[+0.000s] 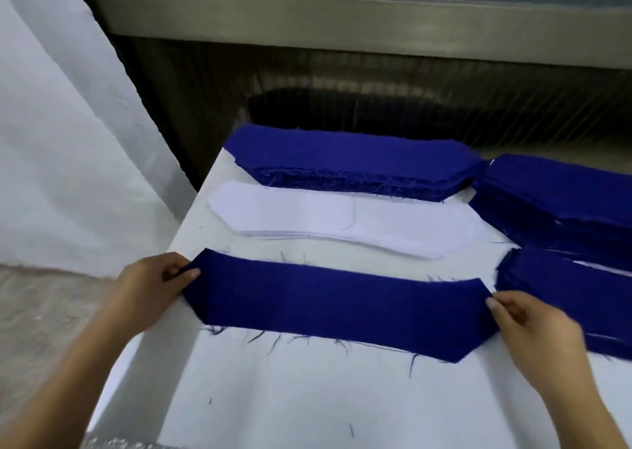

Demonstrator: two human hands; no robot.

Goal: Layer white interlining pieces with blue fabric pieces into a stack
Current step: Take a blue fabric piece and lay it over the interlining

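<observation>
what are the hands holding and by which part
One blue fabric piece, held by its two short ends: the left hand pinches the left tip and the right hand pinches the right end, spread flat over the white table.

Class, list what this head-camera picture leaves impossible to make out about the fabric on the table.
All in the head view:
Blue stacks on the right: ends cut off by the frame edge.
White interlining stack: layers too thin to count.
Whatever lies under the held blue fabric piece: the piece covers it.
</observation>
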